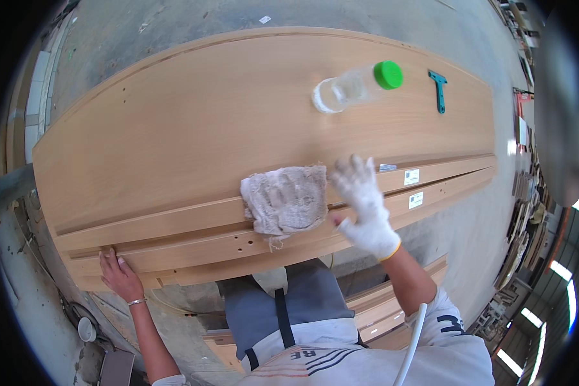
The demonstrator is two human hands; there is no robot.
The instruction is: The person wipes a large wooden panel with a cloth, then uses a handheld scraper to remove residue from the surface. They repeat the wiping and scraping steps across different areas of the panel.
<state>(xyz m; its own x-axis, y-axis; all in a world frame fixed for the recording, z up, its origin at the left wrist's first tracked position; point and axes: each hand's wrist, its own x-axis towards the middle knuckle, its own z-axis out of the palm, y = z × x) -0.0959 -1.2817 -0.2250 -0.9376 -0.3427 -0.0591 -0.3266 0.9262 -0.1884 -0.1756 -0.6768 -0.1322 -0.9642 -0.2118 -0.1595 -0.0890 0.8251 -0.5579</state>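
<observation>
My right hand (365, 202), in a white work glove, hovers with fingers apart over the front wooden strips, just right of a dirty white rag (288, 198). The rag lies spread across both strips and onto the wide wood panel (193, 128) behind them. At the left end, my bare left hand (118, 275) rests its fingers on the edge of the nearest wooden strip (193, 251). Farther back on the panel stands a clear plastic jar (334, 93) with a green lid (388, 75). To its right lies a teal scraper (439, 91).
White labels (412, 177) are stuck on the strips at the right. More wooden boards (392, 302) are stacked low beside my legs. A grey metal bar (13, 185) stands by the panel's left end, and a white cup (87, 330) sits at lower left.
</observation>
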